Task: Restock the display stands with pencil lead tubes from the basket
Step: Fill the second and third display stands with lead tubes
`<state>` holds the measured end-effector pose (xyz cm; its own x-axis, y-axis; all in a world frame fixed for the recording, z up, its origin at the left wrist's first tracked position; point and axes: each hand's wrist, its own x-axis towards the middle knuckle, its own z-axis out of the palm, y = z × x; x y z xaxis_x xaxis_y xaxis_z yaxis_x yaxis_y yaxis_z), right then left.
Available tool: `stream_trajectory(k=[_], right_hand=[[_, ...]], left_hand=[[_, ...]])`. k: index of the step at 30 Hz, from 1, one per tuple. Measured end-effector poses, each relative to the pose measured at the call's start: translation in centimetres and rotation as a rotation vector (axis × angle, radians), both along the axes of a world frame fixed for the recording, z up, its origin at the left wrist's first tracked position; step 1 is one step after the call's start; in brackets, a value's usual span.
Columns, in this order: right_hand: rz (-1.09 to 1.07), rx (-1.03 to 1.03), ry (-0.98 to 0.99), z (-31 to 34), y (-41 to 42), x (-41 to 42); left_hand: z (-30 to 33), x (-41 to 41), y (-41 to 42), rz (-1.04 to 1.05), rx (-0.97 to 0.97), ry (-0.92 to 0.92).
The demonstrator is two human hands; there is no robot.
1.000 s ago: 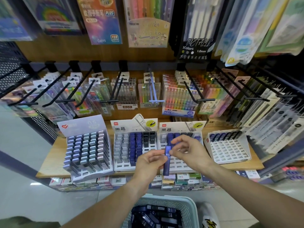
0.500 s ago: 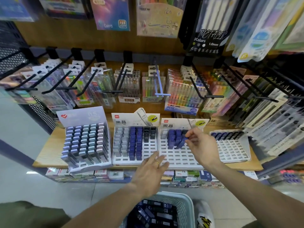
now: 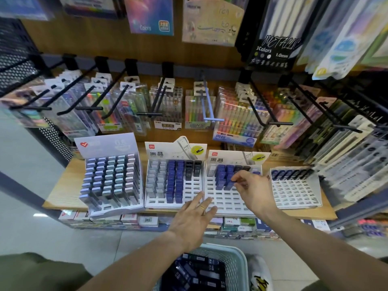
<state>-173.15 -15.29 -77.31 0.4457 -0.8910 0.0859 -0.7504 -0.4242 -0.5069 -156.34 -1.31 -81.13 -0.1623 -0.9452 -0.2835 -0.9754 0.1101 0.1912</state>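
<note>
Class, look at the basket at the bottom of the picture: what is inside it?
The basket holds a loose pile of dark blue and black pencil lead tubes. The left forearm covers part of the pile, so the count and whatever lies beneath stay hidden.

Open slots across the white stand's (image 3: 231, 203) front rows; black pegs (image 3: 260, 114) jutting overhead.

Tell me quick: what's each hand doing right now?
Left hand: open, fingers straight, holding nothing, hovering by the stands' front edge.
Right hand: fingers curled, pinching a blue lead tube at the third display stand.
</note>
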Motion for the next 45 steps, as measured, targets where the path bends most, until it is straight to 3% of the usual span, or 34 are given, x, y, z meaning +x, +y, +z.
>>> stream_trajectory(k=[11, 15, 20, 24, 28, 32, 38, 45], right_hand=[[0.014, -0.026, 0.091, 1.1, 1.0, 0.3], [0.078, -0.062, 0.121, 0.4, 4.4, -0.6], [0.026, 0.038, 0.187, -0.3, 4.7, -2.6], [0.071, -0.040, 0.146, 0.5, 4.5, -2.3], [0.169, -0.014, 0.310, 0.5, 4.3, -1.5], [0.071, 0.012, 0.423, 1.5, 3.1, -1.0], [0.141, 0.030, 0.273, 1.9, 5.7, -0.8], [0.354, 0.373, 0.345, -2.0, 12.3, -0.9]], left_hand=[[-0.4, 1.8, 0.2, 0.007, 0.021, 0.123], [0.0, 2.2, 2.8, 0.010, -0.046, 0.153], [0.0, 3.0, 7.0, 0.060, -0.097, 0.179], [-0.5, 3.8, 8.0, 0.068, -0.081, 0.166], [0.2, 3.7, 7.6, 0.076, -0.075, 0.165], [0.6, 3.6, 6.8, 0.081, -0.087, 0.164], [0.9, 3.8, 6.3, 0.114, -0.106, 0.204], [0.1, 3.3, 8.1, 0.125, -0.059, 0.199]])
